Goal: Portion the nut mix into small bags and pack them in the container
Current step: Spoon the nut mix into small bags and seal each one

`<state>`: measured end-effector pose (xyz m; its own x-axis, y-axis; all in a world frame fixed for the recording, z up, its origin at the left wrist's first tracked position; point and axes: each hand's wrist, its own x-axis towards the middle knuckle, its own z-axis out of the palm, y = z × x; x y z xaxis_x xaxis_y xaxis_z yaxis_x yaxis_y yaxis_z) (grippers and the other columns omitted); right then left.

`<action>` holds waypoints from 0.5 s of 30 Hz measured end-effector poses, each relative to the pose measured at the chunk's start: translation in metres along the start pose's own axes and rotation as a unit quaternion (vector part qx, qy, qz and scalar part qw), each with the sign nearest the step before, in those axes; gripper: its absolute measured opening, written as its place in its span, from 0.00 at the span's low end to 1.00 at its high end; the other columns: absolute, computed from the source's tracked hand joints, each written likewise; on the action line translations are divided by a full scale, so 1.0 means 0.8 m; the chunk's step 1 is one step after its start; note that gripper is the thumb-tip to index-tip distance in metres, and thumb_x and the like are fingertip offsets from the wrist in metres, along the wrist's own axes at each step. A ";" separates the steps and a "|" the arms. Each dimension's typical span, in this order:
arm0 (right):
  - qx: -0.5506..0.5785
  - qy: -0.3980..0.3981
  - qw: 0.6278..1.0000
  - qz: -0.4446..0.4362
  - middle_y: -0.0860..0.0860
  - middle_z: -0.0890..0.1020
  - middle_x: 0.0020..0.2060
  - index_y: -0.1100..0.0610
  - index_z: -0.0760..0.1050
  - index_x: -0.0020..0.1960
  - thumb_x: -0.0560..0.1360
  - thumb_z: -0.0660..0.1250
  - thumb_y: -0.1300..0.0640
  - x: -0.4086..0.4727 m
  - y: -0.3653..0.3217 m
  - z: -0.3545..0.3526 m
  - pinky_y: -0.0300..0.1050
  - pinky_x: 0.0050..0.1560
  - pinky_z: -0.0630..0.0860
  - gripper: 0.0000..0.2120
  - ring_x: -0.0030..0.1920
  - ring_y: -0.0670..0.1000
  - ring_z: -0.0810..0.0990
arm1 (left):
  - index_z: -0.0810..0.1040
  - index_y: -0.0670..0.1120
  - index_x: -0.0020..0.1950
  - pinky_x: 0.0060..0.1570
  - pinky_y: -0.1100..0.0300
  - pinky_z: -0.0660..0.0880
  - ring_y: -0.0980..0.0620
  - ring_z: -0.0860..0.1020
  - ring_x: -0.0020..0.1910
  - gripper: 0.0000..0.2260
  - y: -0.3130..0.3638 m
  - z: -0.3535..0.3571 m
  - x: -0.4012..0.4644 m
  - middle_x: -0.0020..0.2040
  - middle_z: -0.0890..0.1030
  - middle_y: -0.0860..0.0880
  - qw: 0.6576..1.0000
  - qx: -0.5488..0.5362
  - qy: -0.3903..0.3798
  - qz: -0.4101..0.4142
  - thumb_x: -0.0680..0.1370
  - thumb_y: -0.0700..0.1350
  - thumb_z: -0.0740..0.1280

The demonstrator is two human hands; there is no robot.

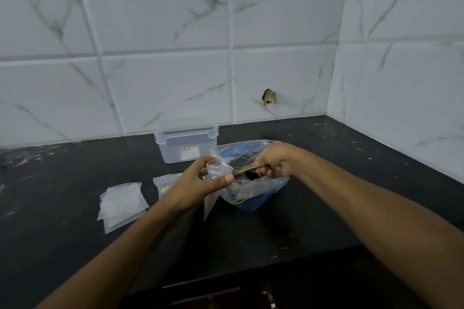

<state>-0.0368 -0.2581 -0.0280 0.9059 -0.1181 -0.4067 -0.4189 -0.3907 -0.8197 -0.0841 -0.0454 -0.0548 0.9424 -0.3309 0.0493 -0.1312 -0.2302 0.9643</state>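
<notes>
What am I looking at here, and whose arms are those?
No machine here: a person wears a camera on the head, looking down at their own arms over a black counter. The left hand pinches a small clear bag open. The right hand grips what looks like a spoon, reaching into a big plastic bag of nut mix. Behind stands a lidded clear container. To the left lie a stack of empty small bags and one with something pale inside.
</notes>
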 end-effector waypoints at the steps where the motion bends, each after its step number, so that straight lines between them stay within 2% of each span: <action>1: 0.014 -0.003 1.000 0.012 0.54 0.76 0.29 0.63 0.76 0.46 0.81 0.56 0.66 -0.001 0.000 -0.006 0.31 0.19 0.68 0.10 0.23 0.43 0.70 | 0.73 0.55 0.61 0.54 0.53 0.75 0.51 0.76 0.59 0.24 0.001 -0.001 0.000 0.59 0.78 0.51 1.000 0.004 0.004 -0.003 0.67 0.54 0.75; 3: 0.034 -0.015 0.999 0.028 0.53 0.76 0.29 0.63 0.76 0.46 0.81 0.57 0.65 -0.006 -0.001 -0.018 0.30 0.18 0.67 0.10 0.19 0.42 0.70 | 0.73 0.56 0.60 0.56 0.49 0.76 0.50 0.76 0.59 0.23 0.003 -0.004 0.000 0.59 0.77 0.50 1.000 0.004 0.007 -0.011 0.68 0.55 0.76; 6: 0.045 -0.017 0.998 0.031 0.53 0.77 0.31 0.63 0.77 0.50 0.80 0.59 0.65 -0.013 0.000 -0.037 0.31 0.18 0.67 0.08 0.20 0.42 0.71 | 0.73 0.55 0.61 0.49 0.49 0.77 0.49 0.77 0.55 0.21 0.008 -0.008 -0.004 0.57 0.78 0.49 1.000 -0.002 0.012 -0.019 0.71 0.54 0.74; 9: 0.050 -0.026 0.998 0.030 0.53 0.77 0.32 0.64 0.77 0.52 0.80 0.60 0.65 -0.020 0.002 -0.055 0.30 0.19 0.68 0.07 0.24 0.42 0.70 | 0.73 0.55 0.61 0.42 0.51 0.78 0.49 0.79 0.51 0.24 0.013 -0.013 -0.008 0.55 0.78 0.48 1.000 -0.014 0.018 -0.018 0.67 0.56 0.74; 11: 0.058 -0.035 0.997 0.023 0.53 0.77 0.31 0.64 0.77 0.52 0.80 0.60 0.65 -0.027 0.001 -0.065 0.30 0.18 0.67 0.07 0.22 0.42 0.70 | 0.73 0.55 0.60 0.39 0.52 0.77 0.49 0.78 0.47 0.27 0.016 -0.016 -0.009 0.53 0.78 0.46 0.999 -0.018 0.024 -0.014 0.64 0.58 0.74; 15: 0.053 -0.047 0.997 -0.012 0.52 0.76 0.31 0.62 0.77 0.51 0.80 0.61 0.63 -0.052 -0.012 -0.087 0.30 0.18 0.66 0.06 0.21 0.41 0.69 | 0.72 0.55 0.60 0.47 0.50 0.80 0.48 0.79 0.51 0.24 0.024 -0.014 -0.005 0.53 0.79 0.46 0.999 0.017 0.033 -0.005 0.68 0.55 0.77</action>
<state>-0.0661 -0.3132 0.0247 0.9079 -0.0222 -0.4186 -0.4062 -0.2930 -0.8655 -0.0872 -0.0382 -0.0335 0.9615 -0.2686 0.0582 -0.1318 -0.2645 0.9553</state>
